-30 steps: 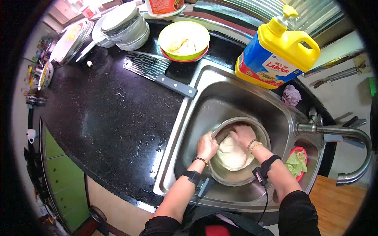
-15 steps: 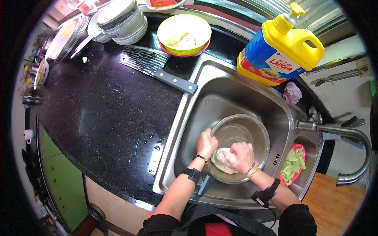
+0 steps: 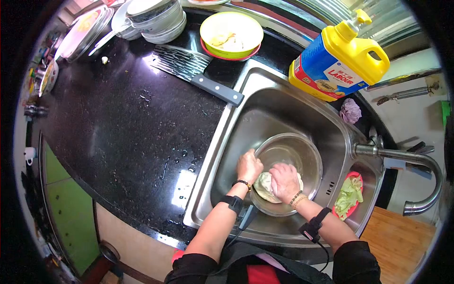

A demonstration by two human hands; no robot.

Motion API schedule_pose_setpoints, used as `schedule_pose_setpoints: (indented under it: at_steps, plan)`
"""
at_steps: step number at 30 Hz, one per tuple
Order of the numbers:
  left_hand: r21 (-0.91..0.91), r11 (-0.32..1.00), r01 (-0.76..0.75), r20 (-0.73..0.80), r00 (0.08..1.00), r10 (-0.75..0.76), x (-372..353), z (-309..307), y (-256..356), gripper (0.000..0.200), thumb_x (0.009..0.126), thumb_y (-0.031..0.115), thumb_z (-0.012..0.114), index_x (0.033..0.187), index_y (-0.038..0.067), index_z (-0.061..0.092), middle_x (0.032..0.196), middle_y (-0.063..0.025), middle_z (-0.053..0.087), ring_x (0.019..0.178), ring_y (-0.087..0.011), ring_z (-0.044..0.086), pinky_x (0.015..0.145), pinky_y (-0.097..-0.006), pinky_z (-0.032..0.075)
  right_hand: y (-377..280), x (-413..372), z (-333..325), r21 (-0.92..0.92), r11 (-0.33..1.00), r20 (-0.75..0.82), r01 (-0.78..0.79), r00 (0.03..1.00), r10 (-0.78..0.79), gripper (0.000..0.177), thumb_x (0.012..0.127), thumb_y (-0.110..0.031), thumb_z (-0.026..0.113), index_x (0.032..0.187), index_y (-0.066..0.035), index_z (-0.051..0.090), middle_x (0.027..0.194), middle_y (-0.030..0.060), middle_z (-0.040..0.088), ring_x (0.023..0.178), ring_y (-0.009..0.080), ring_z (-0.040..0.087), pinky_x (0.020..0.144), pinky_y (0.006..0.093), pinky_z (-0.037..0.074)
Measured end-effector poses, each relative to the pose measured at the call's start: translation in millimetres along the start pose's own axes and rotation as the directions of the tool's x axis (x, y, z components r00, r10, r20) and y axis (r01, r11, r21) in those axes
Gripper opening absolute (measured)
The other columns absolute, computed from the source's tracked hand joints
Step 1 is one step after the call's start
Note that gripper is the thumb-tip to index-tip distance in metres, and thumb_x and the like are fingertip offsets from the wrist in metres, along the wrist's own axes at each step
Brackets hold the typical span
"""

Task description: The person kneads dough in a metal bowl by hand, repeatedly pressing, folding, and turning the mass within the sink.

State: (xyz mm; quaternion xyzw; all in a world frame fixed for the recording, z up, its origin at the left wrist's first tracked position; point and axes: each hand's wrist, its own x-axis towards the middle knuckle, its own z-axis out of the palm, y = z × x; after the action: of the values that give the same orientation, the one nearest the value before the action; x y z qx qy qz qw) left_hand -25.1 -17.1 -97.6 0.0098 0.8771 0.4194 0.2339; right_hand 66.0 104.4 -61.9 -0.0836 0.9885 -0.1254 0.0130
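Observation:
A round steel bowl [image 3: 309,152] stands in the large sink basin [image 3: 265,113]. My left hand [image 3: 249,166] is closed on the bowl's left rim. Inside, near the bowl's front side, is a pale green, rounded head of cabbage [image 3: 266,187]. My right hand [image 3: 284,182] lies over it, fingers bent around its top and far side, hiding much of it. Whether there is water in the bowl is hard to tell.
Around the sink are a cleaver [image 3: 208,85], a yellow bowl [image 3: 231,31], a detergent jug [image 3: 336,61], a crumpled purple ball [image 3: 350,111] and a faucet [image 3: 402,156]. Green leaves [image 3: 349,195] lie in a red container in the small basin. Stacked bowls [image 3: 158,23] stand farther left.
My right hand has shifted slightly up and left on the cabbage, and its fingers have opened out from a fist over it. The left hand keeps its hold on the rim.

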Motion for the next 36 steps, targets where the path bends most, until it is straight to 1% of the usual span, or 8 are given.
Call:
schedule_pose_setpoints:
  at_steps: [4, 6, 13, 26, 30, 32, 33, 36]
  plan:
    - [0.006, 0.999, 0.036, 0.023, 0.999, -0.036, -0.4, -5.1, 3.0, 0.013, 0.069, 0.008, 0.053, 0.078, 0.001, 0.056, 0.078, -0.0236, 0.06, 0.078, -0.0416, 0.057, 0.07, -0.0479, 0.045, -10.9, -20.9, -5.7, 0.166, 0.976, 0.226, -0.142, 0.969, 0.102, 0.029, 0.071, -0.02, 0.058, 0.095, -0.005, 0.052, 0.098, 0.0117, 0.053, 0.096, 0.0279, 0.049, 0.082, 0.0402, 0.037]
    - [0.013, 0.998, 0.059, 0.039, 0.997, -0.059, -0.4, -5.2, 4.1, 0.012, 0.069, 0.009, 0.053, 0.078, 0.001, 0.056, 0.078, -0.0233, 0.06, 0.079, -0.0416, 0.057, 0.07, -0.0481, 0.045, -16.6, -33.0, -1.7, 0.111, 0.987, 0.016, -0.112, 0.994, 0.111, 0.035, 0.071, -0.023, 0.059, 0.099, -0.004, 0.051, 0.097, 0.013, 0.052, 0.094, 0.0286, 0.05, 0.082, 0.0403, 0.038]
    - [0.008, 0.999, 0.041, 0.062, 0.997, -0.041, 0.0, -4.7, 0.9, 0.015, 0.07, 0.01, 0.055, 0.082, 0.001, 0.053, 0.08, -0.0245, 0.059, 0.081, -0.0425, 0.056, 0.07, -0.0486, 0.044, -20.5, -23.1, 17.5, -0.005, 0.995, -0.071, -0.104, 0.992, 0.104, 0.033, 0.07, -0.022, 0.057, 0.097, -0.005, 0.051, 0.095, 0.0113, 0.051, 0.091, 0.0275, 0.049, 0.081, 0.0407, 0.037]
    - [0.007, 1.0, 0.016, 0.029, 0.999, -0.016, 1.8, -0.2, -1.5, 0.01, 0.068, 0.006, 0.052, 0.078, 0.001, 0.052, 0.076, -0.0237, 0.059, 0.077, -0.043, 0.056, 0.067, -0.0505, 0.044, 13.9, 12.5, 43.2, 0.006, 0.99, -0.039, -0.144, 0.989, 0.144, 0.023, 0.074, -0.022, 0.051, 0.092, -0.008, 0.053, 0.087, 0.0096, 0.055, 0.084, 0.0272, 0.05, 0.078, 0.0398, 0.036]
    - [-0.012, 1.0, 0.01, 0.016, 1.0, -0.01, 1.3, -0.4, 1.8, 0.008, 0.068, 0.003, 0.052, 0.076, 0.001, 0.052, 0.075, -0.0238, 0.058, 0.076, -0.0432, 0.055, 0.066, -0.0503, 0.043, 27.1, 27.0, 49.5, 0.026, 0.973, 0.013, -0.227, 0.974, 0.227, 0.019, 0.076, -0.023, 0.048, 0.084, -0.008, 0.056, 0.079, 0.0104, 0.056, 0.082, 0.0282, 0.05, 0.076, 0.0404, 0.036]
    - [-0.041, 0.999, -0.004, 0.013, 1.0, 0.005, 0.8, -0.6, 1.5, 0.009, 0.069, 0.005, 0.05, 0.076, -0.002, 0.049, 0.074, -0.0271, 0.056, 0.076, -0.0444, 0.054, 0.068, -0.0491, 0.042, 34.5, 32.9, 54.2, -0.096, 0.952, 0.118, -0.292, 0.946, 0.302, 0.019, 0.076, -0.023, 0.047, 0.077, -0.007, 0.057, 0.078, 0.0112, 0.056, 0.081, 0.0287, 0.05, 0.075, 0.0407, 0.036]
    - [-0.034, 0.999, -0.006, 0.015, 1.0, 0.007, 1.0, -1.0, 1.7, 0.009, 0.069, 0.005, 0.05, 0.076, -0.002, 0.049, 0.074, -0.0271, 0.056, 0.076, -0.0444, 0.054, 0.068, -0.0491, 0.042, 37.0, 35.7, 57.2, -0.077, 0.959, 0.017, -0.274, 0.961, 0.276, 0.022, 0.078, -0.024, 0.046, 0.073, -0.006, 0.057, 0.076, 0.0126, 0.057, 0.078, 0.0295, 0.05, 0.075, 0.0413, 0.036]
    - [-0.042, 0.999, -0.012, 0.022, 1.0, 0.013, 1.2, -0.9, 2.4, 0.011, 0.07, 0.005, 0.051, 0.077, -0.002, 0.049, 0.074, -0.027, 0.056, 0.076, -0.0443, 0.054, 0.067, -0.0481, 0.042, 47.9, 42.4, 66.7, -0.05, 0.94, 0.059, -0.338, 0.938, 0.341, 0.024, 0.078, -0.026, 0.045, 0.073, -0.006, 0.059, 0.077, 0.0142, 0.058, 0.079, 0.0311, 0.052, 0.076, 0.0427, 0.037]
